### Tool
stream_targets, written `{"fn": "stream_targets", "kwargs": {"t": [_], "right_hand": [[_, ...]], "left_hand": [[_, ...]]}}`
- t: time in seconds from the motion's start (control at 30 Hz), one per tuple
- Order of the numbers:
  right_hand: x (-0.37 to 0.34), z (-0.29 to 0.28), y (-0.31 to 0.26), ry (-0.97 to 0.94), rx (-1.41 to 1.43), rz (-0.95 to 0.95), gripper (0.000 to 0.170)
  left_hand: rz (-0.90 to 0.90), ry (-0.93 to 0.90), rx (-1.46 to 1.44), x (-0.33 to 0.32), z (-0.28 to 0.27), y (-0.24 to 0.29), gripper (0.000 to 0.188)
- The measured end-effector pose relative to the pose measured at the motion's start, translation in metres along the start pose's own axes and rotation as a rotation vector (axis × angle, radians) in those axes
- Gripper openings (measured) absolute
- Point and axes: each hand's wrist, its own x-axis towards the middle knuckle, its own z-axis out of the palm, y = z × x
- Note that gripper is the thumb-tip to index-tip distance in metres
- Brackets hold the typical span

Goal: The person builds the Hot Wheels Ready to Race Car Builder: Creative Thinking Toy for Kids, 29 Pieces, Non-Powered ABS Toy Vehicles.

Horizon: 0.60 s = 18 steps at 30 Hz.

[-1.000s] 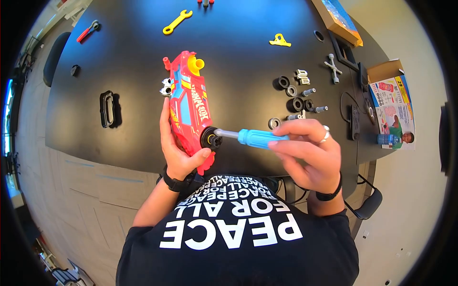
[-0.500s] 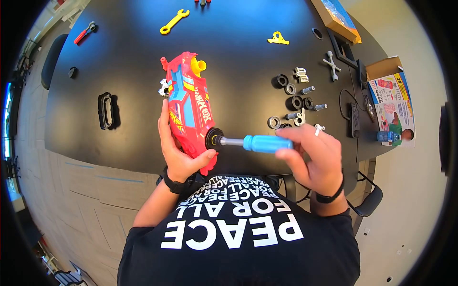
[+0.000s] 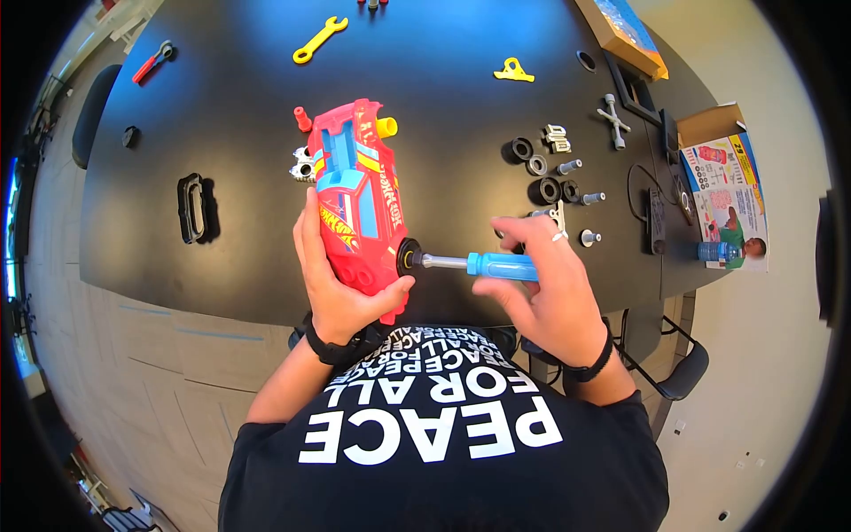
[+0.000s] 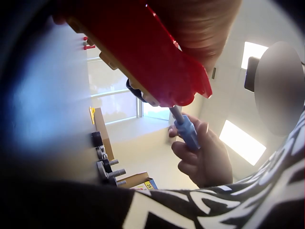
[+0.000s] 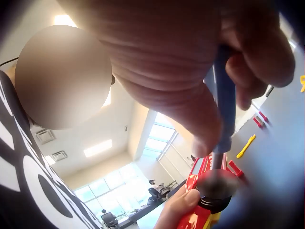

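My left hand [image 3: 337, 288] grips a red toy car body [image 3: 359, 191] with blue windows and Hot Wheels lettering, its thumb near a black wheel [image 3: 409, 255]. The car is held up over the table's near edge. In my right hand [image 3: 554, 288] is a toy screwdriver [image 3: 501, 266] with a blue handle and grey shaft, its tip at the wheel's centre. The right wrist view shows fingers curled about the blue handle [image 5: 224, 105]. From the left wrist view, the red underside [image 4: 138, 52] hides the shaft's tip.
Right of the car lie several black wheels [image 3: 544, 190], grey rims and grey bolts [image 3: 594, 199]. Farther off are a yellow wrench [image 3: 320, 40], a yellow bracket [image 3: 514, 71] and a grey cross wrench [image 3: 613, 121]. A black frame-shaped part [image 3: 191, 208] lies left. A printed box [image 3: 727, 168] stands right.
The screwdriver's tip has come onto the wheel's centre, and my right hand has shifted its hold along the handle towards the car. The car has rolled slightly, showing more of its top.
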Motion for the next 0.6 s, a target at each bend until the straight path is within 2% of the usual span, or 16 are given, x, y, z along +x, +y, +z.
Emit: {"fn": "stream_targets", "kwargs": {"t": [0.03, 0.07, 0.13, 0.17, 0.23, 0.37, 0.43, 0.47, 0.53, 0.57, 0.6], "right_hand": [[0.002, 0.002, 0.0, 0.053, 0.023, -0.096, 0.039], [0.001, 0.0, 0.002, 0.046, 0.025, -0.101, 0.039], [-0.009, -0.004, 0.007, -0.072, -0.049, -0.035, 0.045], [-0.011, -0.004, 0.007, -0.071, -0.048, -0.032, 0.045], [-0.014, -0.003, 0.006, -0.097, 0.053, 0.153, 0.048], [-0.013, 0.0, 0.007, -0.017, 0.083, 0.075, 0.053], [-0.019, -0.005, 0.011, -0.203, 0.106, 0.345, 0.058], [-0.017, -0.006, 0.009, -0.202, 0.106, 0.345, 0.058], [-0.01, -0.005, 0.002, -0.097, 0.016, 0.071, 0.062], [-0.012, -0.005, 0.003, -0.097, 0.018, 0.071, 0.062], [-0.015, -0.005, 0.004, -0.139, 0.058, 0.153, 0.063]], "left_hand": [[-0.003, 0.005, 0.002, 0.001, -0.001, 0.002, 0.144], [-0.004, 0.004, 0.014, 0.002, -0.001, 0.003, 0.143], [-0.01, 0.0, 0.028, 0.001, -0.001, 0.006, 0.143], [-0.006, -0.006, 0.039, 0.001, -0.001, 0.006, 0.143], [0.004, -0.017, 0.046, 0.002, 0.0, 0.008, 0.143], [0.016, -0.045, 0.078, 0.003, -0.001, 0.009, 0.145], [0.014, -0.055, 0.081, 0.003, -0.001, 0.009, 0.146], [0.013, -0.056, 0.081, 0.003, -0.001, 0.009, 0.146], [0.009, -0.057, 0.084, 0.003, 0.0, 0.009, 0.146], [0.012, -0.046, 0.078, 0.004, 0.0, 0.009, 0.145], [0.017, -0.036, 0.072, 0.004, 0.001, 0.009, 0.143]]}}
